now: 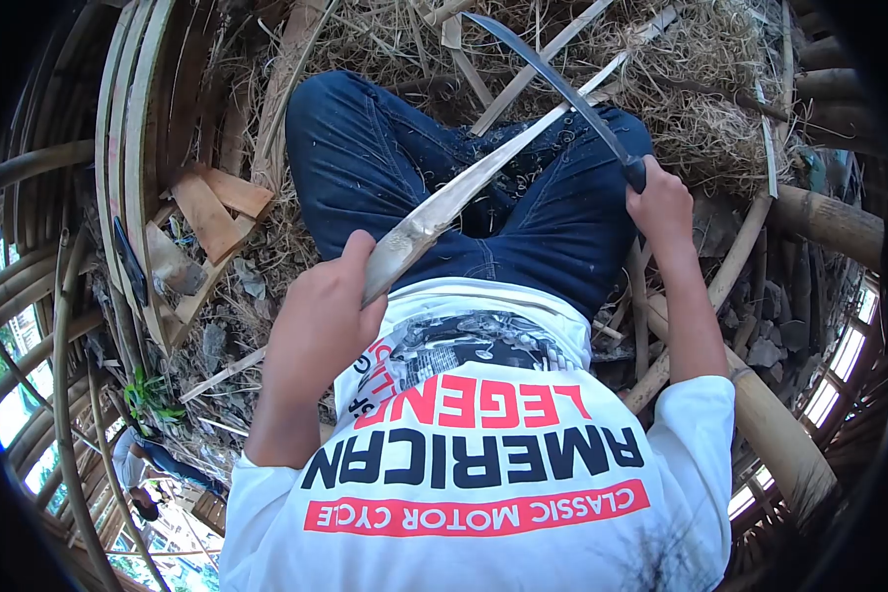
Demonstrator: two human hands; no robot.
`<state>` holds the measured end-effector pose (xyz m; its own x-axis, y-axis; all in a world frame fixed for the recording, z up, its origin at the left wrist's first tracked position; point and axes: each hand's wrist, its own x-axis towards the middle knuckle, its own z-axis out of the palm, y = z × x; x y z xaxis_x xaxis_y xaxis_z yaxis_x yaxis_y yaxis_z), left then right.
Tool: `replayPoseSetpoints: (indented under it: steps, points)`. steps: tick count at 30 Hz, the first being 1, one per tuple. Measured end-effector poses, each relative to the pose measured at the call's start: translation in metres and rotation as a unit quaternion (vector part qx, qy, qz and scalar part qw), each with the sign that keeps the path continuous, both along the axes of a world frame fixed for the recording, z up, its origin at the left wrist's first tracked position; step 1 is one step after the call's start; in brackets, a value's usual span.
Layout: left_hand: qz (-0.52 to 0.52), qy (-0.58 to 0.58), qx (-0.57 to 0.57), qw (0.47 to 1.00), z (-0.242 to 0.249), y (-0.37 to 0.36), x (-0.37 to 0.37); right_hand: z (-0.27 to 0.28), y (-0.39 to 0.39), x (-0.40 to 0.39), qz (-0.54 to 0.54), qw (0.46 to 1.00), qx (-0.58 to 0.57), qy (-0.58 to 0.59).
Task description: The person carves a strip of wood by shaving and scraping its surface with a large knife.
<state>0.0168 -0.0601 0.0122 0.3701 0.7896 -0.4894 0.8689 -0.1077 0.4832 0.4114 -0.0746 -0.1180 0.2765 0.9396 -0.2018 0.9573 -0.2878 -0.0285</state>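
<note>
My left hand point(321, 321) is closed around the near, wider end of a long split bamboo strip point(444, 207). The strip slants up to the right across my lap and tapers toward its far end. In my right hand point(663, 205) is the dark handle of a long curved knife point(562, 87). Its narrow blade points up and to the left, crossing the strip near my right knee. Fine shavings lie on my blue jeans point(350, 148), between my bent legs.
Curly bamboo shavings point(710, 59) cover the ground ahead. Long slats point(118, 128) and wood offcuts point(212, 212) are on the left. Thick bamboo poles point(775, 424) lie on the right, near stones point(765, 350). Another person point(138, 469) is beyond the bamboo framework at lower left.
</note>
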Motion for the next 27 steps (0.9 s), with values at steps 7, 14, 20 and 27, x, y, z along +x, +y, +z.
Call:
replayPoseSetpoints:
  steps: [7, 14, 20, 27]
  points:
    - [0.004, 0.011, 0.004, 1.0, -0.004, 0.004, 0.016, 0.025, -0.013, -0.056, 0.065, 0.995, 0.0, 0.08]
    - [0.011, 0.018, -0.003, 1.0, 0.0, 0.005, 0.014, 0.0, -0.011, -0.042, 0.112, 0.982, 0.076, 0.132]
    - [0.003, 0.032, 0.002, 0.999, 0.014, 0.01, 0.009, -0.014, 0.003, -0.021, 0.054, 0.991, 0.058, 0.107]
    - [0.008, 0.035, -0.013, 0.999, 0.033, 0.012, -0.003, -0.034, 0.035, 0.044, -0.061, 0.998, -0.002, 0.022]
